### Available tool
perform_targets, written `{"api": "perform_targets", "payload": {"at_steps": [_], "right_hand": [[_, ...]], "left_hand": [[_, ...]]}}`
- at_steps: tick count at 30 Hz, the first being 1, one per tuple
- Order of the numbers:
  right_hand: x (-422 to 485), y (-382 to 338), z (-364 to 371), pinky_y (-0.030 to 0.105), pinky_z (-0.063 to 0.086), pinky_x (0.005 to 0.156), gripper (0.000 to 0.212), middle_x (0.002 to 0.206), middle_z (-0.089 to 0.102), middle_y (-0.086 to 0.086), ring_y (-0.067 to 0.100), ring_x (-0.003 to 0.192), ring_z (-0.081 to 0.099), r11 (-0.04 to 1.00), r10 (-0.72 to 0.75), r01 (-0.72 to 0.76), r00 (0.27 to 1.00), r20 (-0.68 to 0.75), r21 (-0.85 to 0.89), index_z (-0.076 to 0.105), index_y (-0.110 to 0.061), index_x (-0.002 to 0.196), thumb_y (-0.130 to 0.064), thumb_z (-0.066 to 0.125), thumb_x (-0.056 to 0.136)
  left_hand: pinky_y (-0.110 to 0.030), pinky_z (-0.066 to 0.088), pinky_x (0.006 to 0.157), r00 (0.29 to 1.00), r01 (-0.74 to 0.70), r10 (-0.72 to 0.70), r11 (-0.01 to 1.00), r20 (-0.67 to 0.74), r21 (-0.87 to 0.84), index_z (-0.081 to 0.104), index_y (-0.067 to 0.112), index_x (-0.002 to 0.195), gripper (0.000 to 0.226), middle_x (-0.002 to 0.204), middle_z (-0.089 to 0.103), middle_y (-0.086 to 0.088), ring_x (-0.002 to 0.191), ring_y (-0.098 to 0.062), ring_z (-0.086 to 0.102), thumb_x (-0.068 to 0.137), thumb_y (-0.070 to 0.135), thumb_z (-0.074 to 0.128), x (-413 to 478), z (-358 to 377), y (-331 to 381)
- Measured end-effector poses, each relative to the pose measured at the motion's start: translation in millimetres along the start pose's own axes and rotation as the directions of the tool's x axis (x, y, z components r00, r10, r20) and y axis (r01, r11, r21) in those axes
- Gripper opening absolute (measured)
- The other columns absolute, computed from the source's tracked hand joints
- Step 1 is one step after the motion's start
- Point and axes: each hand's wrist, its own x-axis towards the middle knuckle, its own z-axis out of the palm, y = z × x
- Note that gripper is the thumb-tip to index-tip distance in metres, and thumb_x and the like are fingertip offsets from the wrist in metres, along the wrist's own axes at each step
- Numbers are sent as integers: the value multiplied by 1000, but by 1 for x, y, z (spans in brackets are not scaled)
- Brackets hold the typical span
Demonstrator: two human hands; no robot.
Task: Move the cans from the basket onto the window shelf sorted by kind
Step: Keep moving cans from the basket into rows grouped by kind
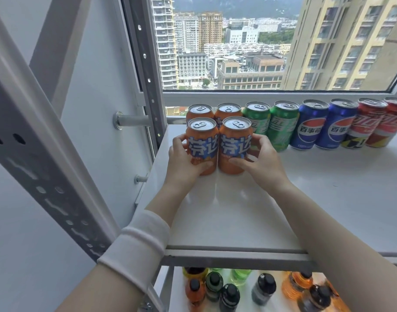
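Two orange cans stand side by side on the white window shelf (pixel 238 210). My left hand (pixel 184 161) grips the left orange can (pixel 202 143) and my right hand (pixel 260 163) grips the right orange can (pixel 234 140). Two more orange cans (pixel 228 111) stand right behind them against the window. To the right runs a row along the window: two green cans (pixel 280 124), two blue cans (pixel 323 127) and two red cans (pixel 373 124). No basket is in view.
A grey perforated metal upright (pixel 42 163) slants down the left side, and a window frame post (pixel 148 70) stands behind the cans. A lower shelf (pixel 276 298) under the white one holds several bottles with dark caps.
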Motion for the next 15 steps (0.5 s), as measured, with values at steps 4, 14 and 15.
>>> {"api": "perform_targets", "payload": {"at_steps": [4,14,15], "right_hand": [[1,0,2,1,44,69,65,107,54,-3,6,92,54,1000,-17,17,1000,-11,10,46,-6,124,-3,79,68],[8,5,2,13,47,78,69,125,51,10,15,106,54,1000,-5,5,1000,10,-3,44,-6,128,-6,79,69],[9,5,1,16,47,82,70,124,51,9,16,107,54,1000,-3,3,1000,15,-4,44,-6,128,-7,79,69]], "left_hand": [[-21,43,90,1000,-6,6,1000,2,-13,31,14,134,80,135,40,-8,103,-7,45,70,3,77,2,1,1],[-20,42,87,1000,-18,18,1000,14,-1,32,17,136,78,135,42,-7,101,-4,45,73,4,75,6,1,-1],[-21,43,89,1000,-18,18,1000,18,2,32,17,136,78,135,42,-7,103,-5,44,73,4,75,6,1,-2]]}}
